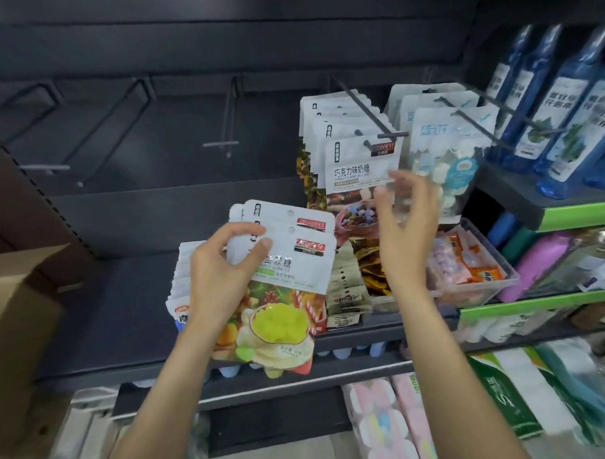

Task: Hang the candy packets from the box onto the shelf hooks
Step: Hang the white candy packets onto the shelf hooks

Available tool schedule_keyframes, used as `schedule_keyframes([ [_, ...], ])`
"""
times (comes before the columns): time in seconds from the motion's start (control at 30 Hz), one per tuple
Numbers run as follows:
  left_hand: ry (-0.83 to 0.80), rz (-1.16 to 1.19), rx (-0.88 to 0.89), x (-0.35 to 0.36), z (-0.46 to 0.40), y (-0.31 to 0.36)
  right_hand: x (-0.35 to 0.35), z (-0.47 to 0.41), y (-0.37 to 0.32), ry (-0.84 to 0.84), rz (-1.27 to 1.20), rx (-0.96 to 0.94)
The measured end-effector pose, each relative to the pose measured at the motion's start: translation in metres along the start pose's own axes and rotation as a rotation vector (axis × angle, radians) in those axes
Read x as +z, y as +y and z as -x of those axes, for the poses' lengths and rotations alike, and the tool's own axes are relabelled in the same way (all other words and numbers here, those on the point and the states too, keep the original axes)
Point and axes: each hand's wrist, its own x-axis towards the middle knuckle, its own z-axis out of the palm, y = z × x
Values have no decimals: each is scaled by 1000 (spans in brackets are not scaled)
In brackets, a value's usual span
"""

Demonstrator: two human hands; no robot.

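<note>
Several white-topped candy packets printed with yellow-green sweets sit fanned in our left hand, thumb pressed on the front packet and fingers curled behind the stack, held in front of the dark grey shelf board. Our right hand hangs beside them with fingers loosely spread and holding nothing (its fingertips are blurred), just below the chocolate-milk candy packets already hanging on a black metal hook. To the left, bare black hooks jut from the back panel. A brown cardboard box stands open at the left edge. Pale blue mint packets hang to the right, beside blue bottles.
</note>
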Motion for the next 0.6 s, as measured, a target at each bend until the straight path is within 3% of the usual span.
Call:
schedule_keyframes([
  [0.1,3,46,51,17,-3,9,-5,38,-24,-323,-210,295],
  [0.13,1,73,61,22,-3,11,-4,46,-27,-360,-231,342],
  [0.27,-27,199,84,41,-3,18,-7,49,-27,-198,-314,439],
  [0.4,-84,298,146,59,0,25,-22,46,-22,-140,-375,474],
  [0.6,-167,324,190,90,-4,39,-37,36,-18,59,-495,520],
])
